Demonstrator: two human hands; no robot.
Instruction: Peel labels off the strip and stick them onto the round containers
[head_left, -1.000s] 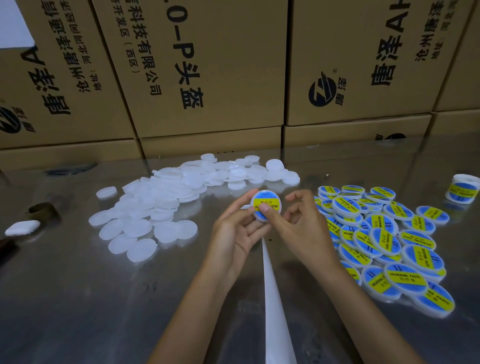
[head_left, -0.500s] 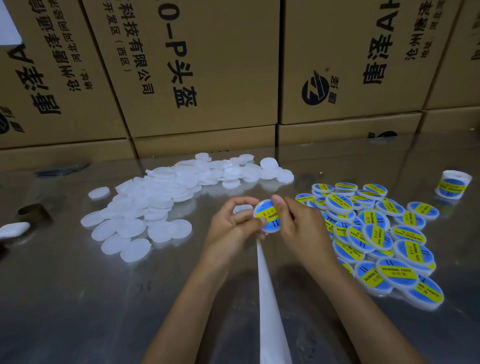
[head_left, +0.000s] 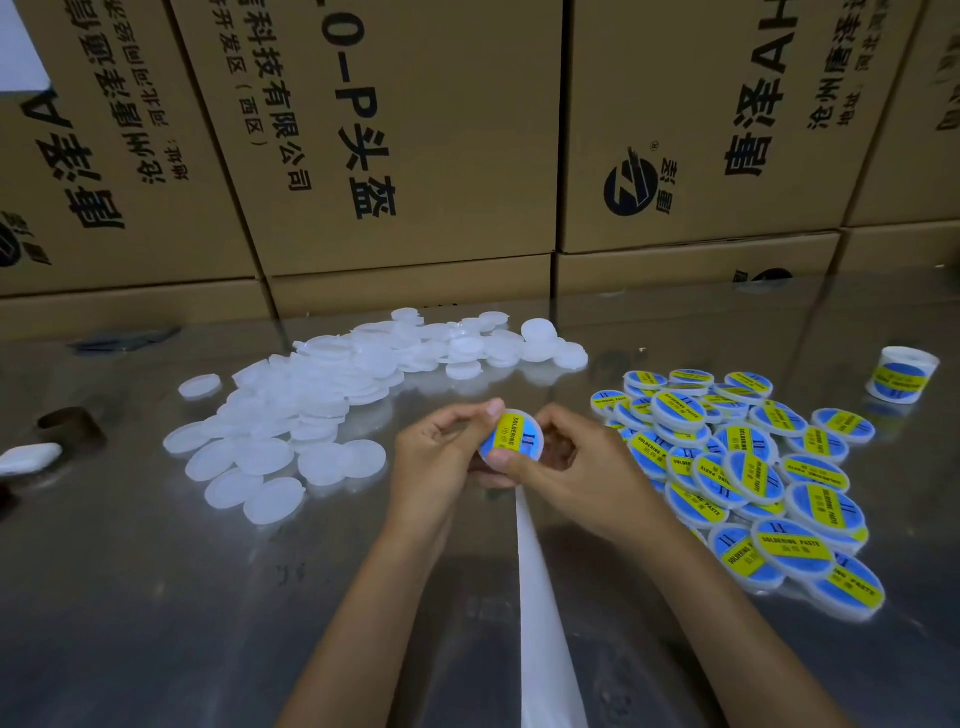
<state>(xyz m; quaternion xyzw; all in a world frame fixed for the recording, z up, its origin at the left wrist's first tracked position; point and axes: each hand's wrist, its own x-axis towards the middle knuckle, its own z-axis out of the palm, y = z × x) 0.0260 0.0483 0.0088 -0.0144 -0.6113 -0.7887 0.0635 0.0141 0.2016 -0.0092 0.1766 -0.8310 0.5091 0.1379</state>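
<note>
Blue-and-yellow labelled containers (head_left: 748, 483) heap right of the strip (head_left: 540, 613); blank ones (head_left: 311, 415) still lie left of it. Left hand (head_left: 431, 457) and right hand (head_left: 576, 473) pinch one labelled container (head_left: 511, 436) above the strip.

approx 30 labelled containers (head_left: 748, 467); many blank lids (head_left: 291, 415); 1 label roll (head_left: 903, 374)

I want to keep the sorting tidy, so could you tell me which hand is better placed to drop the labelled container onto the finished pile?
Probably the right hand: the labelled pile lies right beside it.
</note>
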